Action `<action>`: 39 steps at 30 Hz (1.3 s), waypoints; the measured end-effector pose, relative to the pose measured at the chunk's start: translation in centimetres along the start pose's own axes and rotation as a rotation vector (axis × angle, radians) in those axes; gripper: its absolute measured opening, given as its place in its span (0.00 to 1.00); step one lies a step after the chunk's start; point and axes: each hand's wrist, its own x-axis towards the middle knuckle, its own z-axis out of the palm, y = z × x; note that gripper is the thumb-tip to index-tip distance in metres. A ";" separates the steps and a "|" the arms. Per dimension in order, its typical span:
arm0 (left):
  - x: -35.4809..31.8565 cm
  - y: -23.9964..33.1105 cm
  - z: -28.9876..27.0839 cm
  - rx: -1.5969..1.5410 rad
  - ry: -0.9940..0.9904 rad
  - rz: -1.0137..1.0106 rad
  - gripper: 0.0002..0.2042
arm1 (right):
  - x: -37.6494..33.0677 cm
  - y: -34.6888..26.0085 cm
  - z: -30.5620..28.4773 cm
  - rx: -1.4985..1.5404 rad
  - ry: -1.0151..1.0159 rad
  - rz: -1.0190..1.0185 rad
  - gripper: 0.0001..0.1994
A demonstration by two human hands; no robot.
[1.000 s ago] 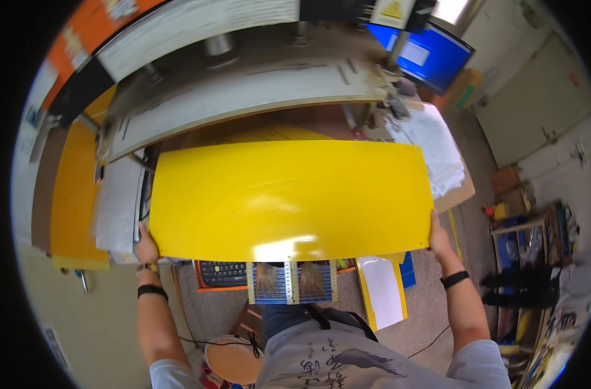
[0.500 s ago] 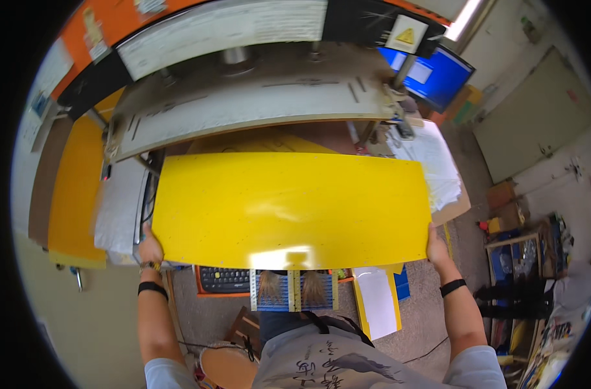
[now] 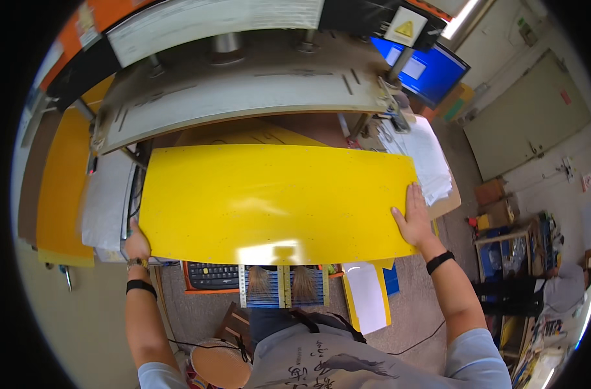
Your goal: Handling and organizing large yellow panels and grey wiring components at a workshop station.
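A wide, glossy yellow sheet [image 3: 276, 201] lies level in front of me, its far edge beneath the raised plate of a press [image 3: 243, 94]. At its near left corner my left hand [image 3: 137, 244] is closed on the edge, thumb pointing forward and the other fingers mostly hidden. My right hand [image 3: 415, 222] rests flat on top of the sheet near the right edge, fingers stretched forward and thumb apart. Farther in under the press, part of another yellow sheet [image 3: 256, 132] with dark marks shows.
Below the sheet's near edge are a black keyboard [image 3: 211, 275] and a blue-striped panel with brown bristle tufts [image 3: 284, 286]. Papers [image 3: 428, 162] and a blue monitor [image 3: 422, 71] are on the right. A round stool [image 3: 221, 363] stands near me. Another person [image 3: 561, 292] is far right.
My right hand has let go of the sheet's right edge and now lies flat on its top. My left hand stays at the left edge. The whole view has shifted slightly.
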 end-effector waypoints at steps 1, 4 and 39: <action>0.0 -0.2 0.0 0.025 -0.018 0.010 0.53 | -0.2 -0.3 0.0 -0.006 -0.021 0.022 0.42; -0.3 -0.3 0.0 0.056 -0.063 0.038 0.52 | -0.4 0.0 0.1 -0.003 -0.050 0.017 0.42; -7.4 -0.2 -2.9 -1.221 -0.695 -0.214 0.35 | 2.4 -35.8 4.0 0.130 -0.042 -0.330 0.38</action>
